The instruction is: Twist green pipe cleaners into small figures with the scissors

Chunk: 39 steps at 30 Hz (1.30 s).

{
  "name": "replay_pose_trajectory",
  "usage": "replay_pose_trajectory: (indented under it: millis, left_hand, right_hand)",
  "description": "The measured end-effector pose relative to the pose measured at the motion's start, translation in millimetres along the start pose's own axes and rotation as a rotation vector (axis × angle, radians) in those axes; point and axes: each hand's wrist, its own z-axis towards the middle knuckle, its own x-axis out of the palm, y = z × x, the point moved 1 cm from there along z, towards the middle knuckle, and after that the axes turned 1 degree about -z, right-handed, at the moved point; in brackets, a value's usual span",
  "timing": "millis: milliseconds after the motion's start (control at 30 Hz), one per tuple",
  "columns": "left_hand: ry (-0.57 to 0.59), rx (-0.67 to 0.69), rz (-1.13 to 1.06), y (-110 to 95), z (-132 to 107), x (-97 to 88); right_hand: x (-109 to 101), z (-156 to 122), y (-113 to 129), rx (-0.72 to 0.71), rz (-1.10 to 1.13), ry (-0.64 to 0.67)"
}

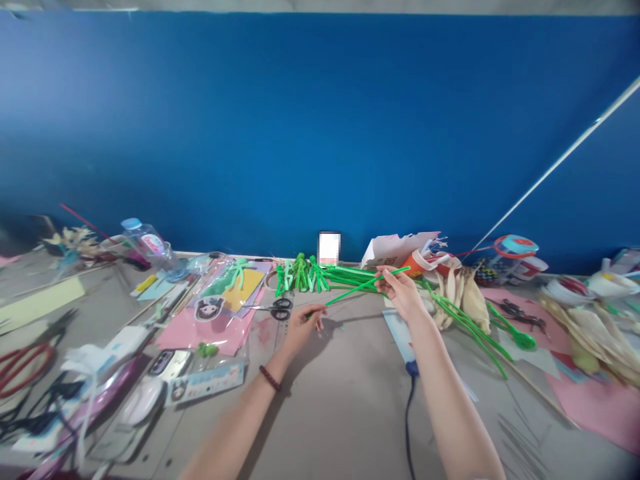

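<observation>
A green pipe cleaner (354, 289) stretches at a slant between my two hands above the grey table. My left hand (304, 325) pinches its lower left end. The upper right part lies between the fingers of my right hand (399, 293), and the tip sticks out past them. Behind my hands rests a bundle of green pipe cleaners (345, 275). Several twisted green pipe-cleaner shapes (301, 272) stand left of that bundle. Black-handled scissors (281, 309) lie just beyond my left hand.
Pink paper (200, 333) and plastic packets lie to the left, near a plastic bottle (150, 245), a white mouse (143, 401) and red-handled scissors (30, 367). A dark cable (409, 427) runs toward me. Orange paper cups (417, 262) and corn husks (475, 300) sit at right.
</observation>
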Motion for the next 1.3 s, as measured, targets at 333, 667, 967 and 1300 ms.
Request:
replay_pose_trajectory:
  millis: [333, 667, 967, 1300]
  left_hand:
    - [-0.194, -0.286, -0.541, 3, 12, -15.7]
    - [-0.218, -0.261, -0.479, 4, 11, -21.0]
    - [-0.125, -0.268, -0.483, -1, 9, -12.2]
    - [-0.174, 0.004, 0.131, -14, 3, -6.7]
  right_hand:
    - [-31, 3, 17, -0.059, 0.003, -0.064]
    - [-20, -5, 13, 0.158, -0.474, 0.119]
    - [28, -16, -24, 0.176, -0.380, 0.253]
    - [49, -49, -76, 0.115, -0.158, 0.212]
